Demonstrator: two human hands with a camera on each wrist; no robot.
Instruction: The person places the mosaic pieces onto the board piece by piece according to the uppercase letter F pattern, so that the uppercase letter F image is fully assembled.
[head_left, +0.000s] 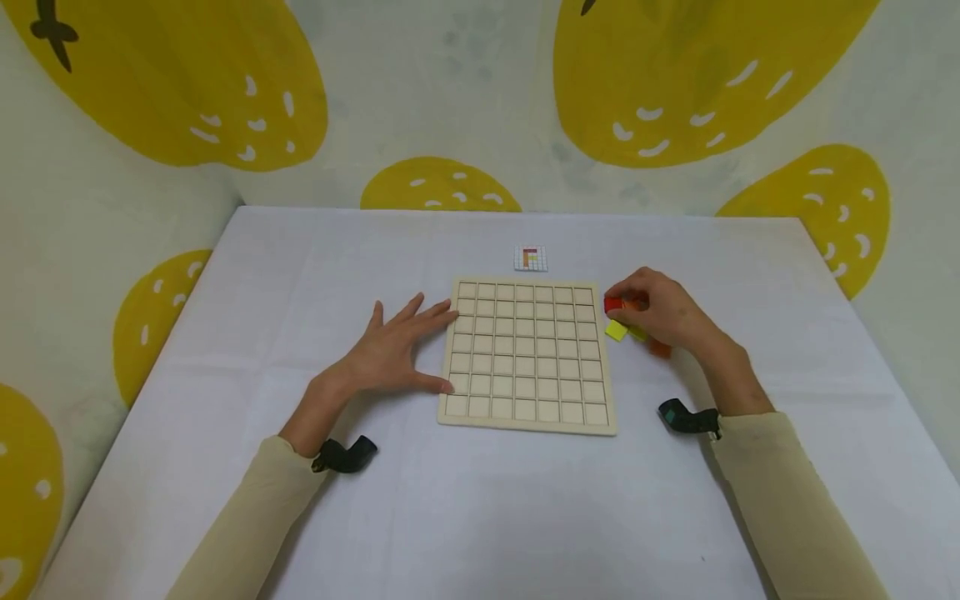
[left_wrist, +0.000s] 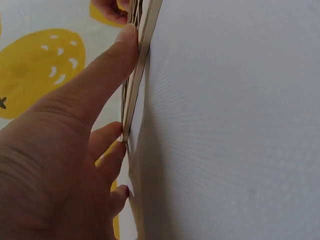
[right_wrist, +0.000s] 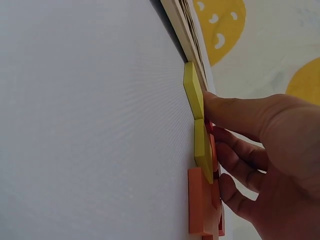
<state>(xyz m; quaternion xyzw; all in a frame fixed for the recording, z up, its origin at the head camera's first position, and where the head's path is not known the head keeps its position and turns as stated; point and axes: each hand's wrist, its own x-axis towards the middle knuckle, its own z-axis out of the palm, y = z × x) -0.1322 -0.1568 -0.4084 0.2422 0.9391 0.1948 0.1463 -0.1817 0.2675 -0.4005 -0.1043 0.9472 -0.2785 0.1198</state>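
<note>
A square wooden grid board [head_left: 536,430] lies flat on the white table. My left hand [head_left: 390,350] spreads its straight fingers along the board's left edge, thumb near the front corner. In the left wrist view the thumb [left_wrist: 107,62] rests on the board's rim. Right of the board, my right hand [head_left: 663,310] pinches a red tile [head_left: 613,305] between thumb and index finger, over a small pile of tiles. A yellow tile [head_left: 617,331] lies just below the fingers. The orange tile [right_wrist: 202,200] sits by the palm, and the hand partly covers the others.
Behind the board lies a small pattern card [head_left: 531,259] with a coloured grid design. The white table [head_left: 480,508] runs back to a wall [head_left: 450,92] printed with yellow shapes. A black wrist camera [head_left: 347,456] sticks out at the left sleeve, another [head_left: 686,417] at the right.
</note>
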